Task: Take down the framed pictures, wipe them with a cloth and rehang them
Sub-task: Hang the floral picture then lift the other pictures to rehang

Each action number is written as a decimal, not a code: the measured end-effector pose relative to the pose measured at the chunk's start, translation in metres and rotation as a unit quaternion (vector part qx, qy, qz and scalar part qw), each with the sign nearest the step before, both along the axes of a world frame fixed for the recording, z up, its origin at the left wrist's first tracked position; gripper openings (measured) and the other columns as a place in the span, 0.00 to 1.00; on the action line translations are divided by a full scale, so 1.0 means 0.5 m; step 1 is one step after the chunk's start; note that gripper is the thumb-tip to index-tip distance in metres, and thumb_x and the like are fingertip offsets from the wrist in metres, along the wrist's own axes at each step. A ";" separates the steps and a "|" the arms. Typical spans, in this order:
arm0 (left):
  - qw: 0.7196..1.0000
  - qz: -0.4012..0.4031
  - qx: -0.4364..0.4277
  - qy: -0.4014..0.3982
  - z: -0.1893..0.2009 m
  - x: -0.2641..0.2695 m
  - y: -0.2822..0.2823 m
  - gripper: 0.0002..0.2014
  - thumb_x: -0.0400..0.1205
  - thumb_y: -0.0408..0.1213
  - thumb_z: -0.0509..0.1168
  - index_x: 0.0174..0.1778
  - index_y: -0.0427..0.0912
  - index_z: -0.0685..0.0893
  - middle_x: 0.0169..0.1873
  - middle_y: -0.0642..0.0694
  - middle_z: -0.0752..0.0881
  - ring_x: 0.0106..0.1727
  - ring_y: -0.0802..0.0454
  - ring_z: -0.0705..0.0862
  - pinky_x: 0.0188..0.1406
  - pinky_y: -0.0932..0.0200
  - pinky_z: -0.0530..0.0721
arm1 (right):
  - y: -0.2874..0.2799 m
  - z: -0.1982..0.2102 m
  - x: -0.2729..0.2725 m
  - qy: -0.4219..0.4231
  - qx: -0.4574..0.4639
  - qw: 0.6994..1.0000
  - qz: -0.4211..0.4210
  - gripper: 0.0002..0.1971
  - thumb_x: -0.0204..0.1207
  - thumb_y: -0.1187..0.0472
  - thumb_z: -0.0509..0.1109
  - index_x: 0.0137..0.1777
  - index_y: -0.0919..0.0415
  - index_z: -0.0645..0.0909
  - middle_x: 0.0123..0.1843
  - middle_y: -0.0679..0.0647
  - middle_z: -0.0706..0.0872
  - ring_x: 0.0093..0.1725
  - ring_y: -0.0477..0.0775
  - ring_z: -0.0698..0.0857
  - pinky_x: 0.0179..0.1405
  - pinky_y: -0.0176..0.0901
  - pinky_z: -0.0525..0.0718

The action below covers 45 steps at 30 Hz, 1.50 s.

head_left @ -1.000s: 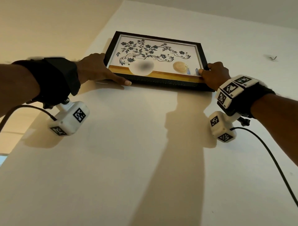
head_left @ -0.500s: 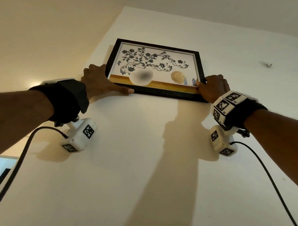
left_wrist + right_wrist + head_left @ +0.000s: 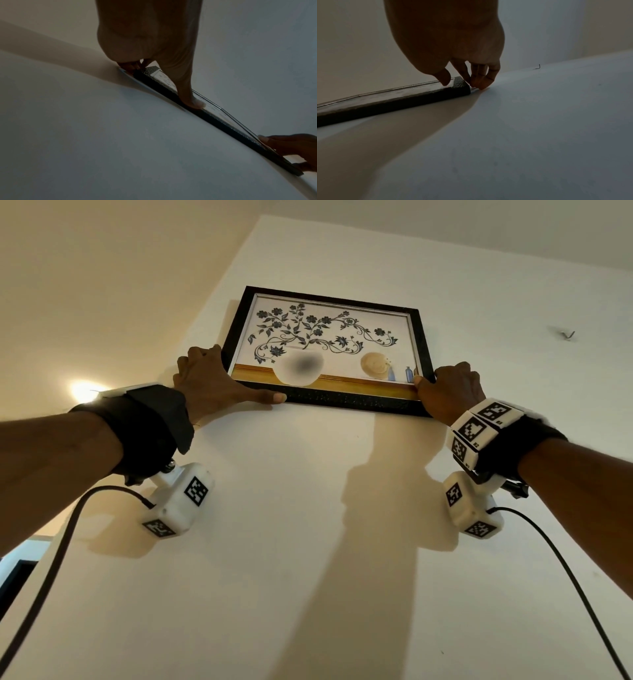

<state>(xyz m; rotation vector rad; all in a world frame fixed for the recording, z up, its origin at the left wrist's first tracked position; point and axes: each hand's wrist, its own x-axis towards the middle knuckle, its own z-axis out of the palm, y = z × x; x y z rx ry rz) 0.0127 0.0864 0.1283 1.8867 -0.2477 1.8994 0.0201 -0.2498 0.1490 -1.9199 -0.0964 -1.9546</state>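
Note:
A black-framed picture (image 3: 329, 350) of dark flowers above a white vase lies flat against the white wall, high above me. My left hand (image 3: 219, 381) grips its lower left corner, thumb stretched along the bottom rail (image 3: 193, 102) and fingers tucked behind the left edge. My right hand (image 3: 445, 392) pinches the lower right corner, thumb on the front (image 3: 444, 78) and fingers behind the frame (image 3: 390, 100) against the wall. No cloth shows in any view.
A bare bent wall hook (image 3: 567, 335) sticks out of the wall to the right of the picture, also seen as the hook (image 3: 538, 67). A wall corner runs up just left of the frame. A lamp (image 3: 84, 392) glows on the left wall. Camera cables hang from both wrists.
Both hands keep their hold on the two lower corners. The picture sits lower in the view than a second ago; the head view has tilted upward.

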 end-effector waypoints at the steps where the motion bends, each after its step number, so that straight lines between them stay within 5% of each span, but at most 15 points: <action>1: 1.000 0.001 -0.001 0.001 0.000 -0.001 -0.002 0.68 0.34 0.87 0.60 0.64 0.43 0.74 0.62 0.39 0.76 0.68 0.39 0.71 0.70 0.44 0.68 | -0.001 0.000 0.001 0.002 -0.001 1.000 0.002 0.21 0.86 0.49 0.58 0.58 0.69 0.79 0.67 0.68 0.73 0.69 0.67 0.71 0.63 0.57 0.72; 10: 1.000 0.005 -0.002 -0.005 -0.001 0.009 0.002 0.68 0.34 0.88 0.60 0.64 0.42 0.74 0.61 0.39 0.77 0.68 0.39 0.71 0.70 0.43 0.69 | -0.006 -0.014 0.004 0.007 -0.001 1.000 0.007 0.19 0.84 0.46 0.60 0.46 0.64 0.76 0.63 0.68 0.76 0.66 0.67 0.73 0.60 0.56 0.74; 24: 1.000 0.004 -0.004 0.000 -0.036 -0.003 -0.015 0.72 0.39 0.82 0.65 0.74 0.36 0.67 0.69 0.35 0.71 0.73 0.37 0.67 0.74 0.42 0.67 | -0.009 -0.043 0.004 0.015 0.002 1.000 0.009 0.25 0.85 0.42 0.55 0.45 0.66 0.76 0.64 0.68 0.75 0.68 0.68 0.72 0.61 0.57 0.74; 31: 1.000 -0.016 -0.014 -0.012 -0.080 0.005 -0.031 0.70 0.51 0.74 0.70 0.83 0.33 0.55 0.75 0.36 0.65 0.78 0.38 0.61 0.80 0.46 0.60 | -0.007 -0.075 0.002 0.020 0.005 1.000 0.014 0.33 0.84 0.37 0.53 0.66 0.69 0.77 0.69 0.68 0.71 0.72 0.67 0.68 0.65 0.58 0.72; 45: 0.996 -0.060 -0.065 -0.006 -0.157 0.014 -0.045 0.64 0.64 0.66 0.75 0.85 0.35 0.50 0.82 0.37 0.57 0.83 0.38 0.54 0.83 0.42 0.55 | 0.034 -0.178 0.010 0.046 0.021 0.998 0.044 0.45 0.77 0.32 0.60 0.82 0.65 0.57 0.80 0.61 0.64 0.79 0.63 0.64 0.69 0.63 0.69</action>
